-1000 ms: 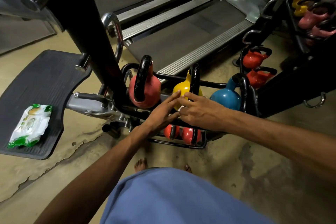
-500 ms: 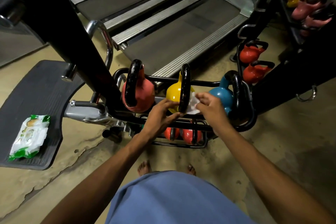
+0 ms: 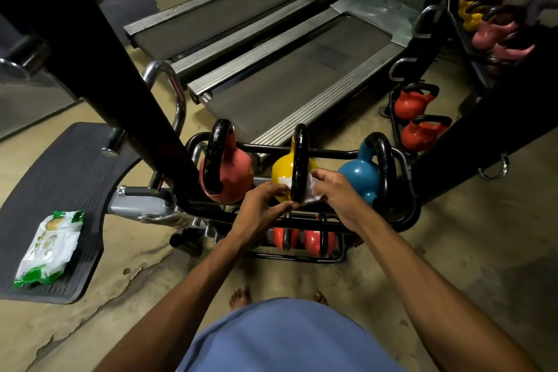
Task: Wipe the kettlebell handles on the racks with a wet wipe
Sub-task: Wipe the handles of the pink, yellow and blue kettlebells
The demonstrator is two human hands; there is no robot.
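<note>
Two treadmills (image 3: 302,69) lie at the top middle, and a black mat (image 3: 60,178) lies on the cracked floor (image 3: 483,251) at the left.

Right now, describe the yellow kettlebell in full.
The yellow kettlebell has a glossy round body and a thick black handle, scuffed, upright and seen edge-on. It sits on the top tier of the rack, between a pink kettlebell and a blue kettlebell. A white wipe wraps the handle's lower part; the left hand pinches one end, the right hand the other.
</note>
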